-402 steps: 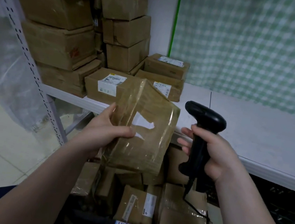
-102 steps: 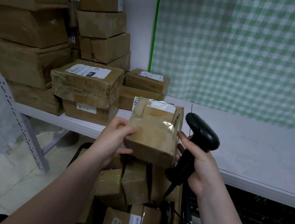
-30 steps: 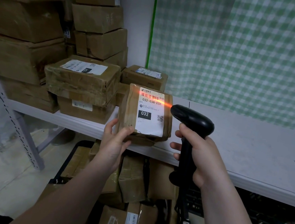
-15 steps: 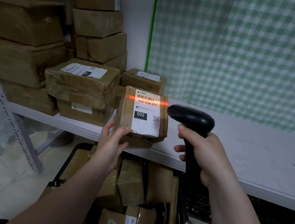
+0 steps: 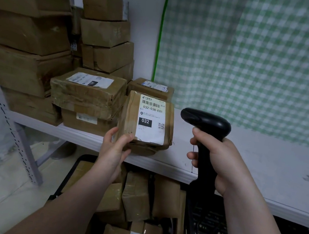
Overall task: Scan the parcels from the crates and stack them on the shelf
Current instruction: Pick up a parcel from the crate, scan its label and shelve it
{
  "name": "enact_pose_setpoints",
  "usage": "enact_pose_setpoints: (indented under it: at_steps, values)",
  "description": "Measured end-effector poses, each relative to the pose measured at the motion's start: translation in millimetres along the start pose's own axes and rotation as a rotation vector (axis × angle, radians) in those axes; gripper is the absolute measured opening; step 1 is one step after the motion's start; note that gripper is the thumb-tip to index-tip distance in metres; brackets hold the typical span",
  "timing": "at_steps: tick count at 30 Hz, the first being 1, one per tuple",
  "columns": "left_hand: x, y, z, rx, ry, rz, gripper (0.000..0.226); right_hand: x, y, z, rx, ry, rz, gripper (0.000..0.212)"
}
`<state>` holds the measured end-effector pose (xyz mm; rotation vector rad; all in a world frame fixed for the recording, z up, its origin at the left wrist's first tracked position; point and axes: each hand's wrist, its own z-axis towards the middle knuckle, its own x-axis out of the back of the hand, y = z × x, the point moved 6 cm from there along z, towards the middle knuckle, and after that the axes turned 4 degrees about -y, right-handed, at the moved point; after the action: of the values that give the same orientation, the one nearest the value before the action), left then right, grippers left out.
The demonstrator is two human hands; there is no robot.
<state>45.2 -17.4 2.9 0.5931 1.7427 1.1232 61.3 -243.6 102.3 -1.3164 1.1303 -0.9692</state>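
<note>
A: Where's the parcel (image 5: 129, 112)?
B: Upright in the left hand (image 5: 111, 154), at the shelf's (image 5: 261, 155) front edge. Its white label (image 5: 149, 134) faces the camera and reads 032-038-E01. The fingers (image 5: 109, 136) and thumb grip its lower left corner.
A: And the right hand (image 5: 223, 165)?
B: Wrapped tight round the handle of the black scanner (image 5: 206, 122), whose head points left at the parcel from just beside it.
A: What else?
B: Brown boxes (image 5: 106, 33) are stacked at the shelf's left end, and a labelled box (image 5: 88, 93) sits just left of the held parcel. More parcels lie in the crate (image 5: 66, 179) below
</note>
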Motion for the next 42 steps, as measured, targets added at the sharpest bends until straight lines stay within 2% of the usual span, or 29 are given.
enact_pose_setpoints:
  at_steps: [4, 5, 8, 10, 13, 17, 23, 27, 32, 36, 39, 42]
  values:
    - [-10, 34, -1, -0.022, -0.037, -0.064, 0.072, -3, -5, 3, 0.049, 0.038, 0.035, 0.021]
    - [-11, 48, -1, -0.04, -0.038, -0.08, 0.066, -5, -6, 6, 0.058, 0.044, 0.033, 0.021]
    - [-13, 93, -1, -0.081, -0.035, -0.167, 0.023, -13, -11, 15, 0.089, 0.048, -0.012, 0.021]
    - [-13, 119, -1, -0.105, -0.03, -0.208, 0.013, -21, -16, 22, 0.111, 0.039, -0.063, 0.02]
    - [-5, 150, 7, -0.132, 0.051, -0.24, 0.023, -35, -24, 33, 0.141, 0.032, -0.172, 0.016]
    - [11, 172, 24, -0.128, 0.188, -0.25, 0.053, -52, -35, 46, 0.208, 0.028, -0.351, 0.011]
    - [10, 182, 45, -0.032, 0.254, -0.203, 0.099, -67, -55, 61, 0.303, 0.037, -0.542, 0.014]
    - [-10, 178, 49, 0.022, 0.188, -0.063, 0.066, -70, -72, 66, 0.348, 0.064, -0.621, 0.015]
    - [-19, 171, 51, 0.077, 0.156, 0.047, 0.047, -78, -83, 67, 0.351, 0.019, -0.69, 0.013]
    - [-10, 166, 55, 0.087, 0.206, 0.178, 0.052, -76, -78, 65, 0.33, 0.006, -0.731, 0.02]
    - [-2, 161, 61, 0.023, 0.245, 0.31, 0.054, -71, -71, 63, 0.312, 0.003, -0.769, 0.02]
    - [-1, 150, 58, -0.004, 0.21, 0.426, 0.043, -68, -64, 59, 0.294, -0.008, -0.782, 0.023]
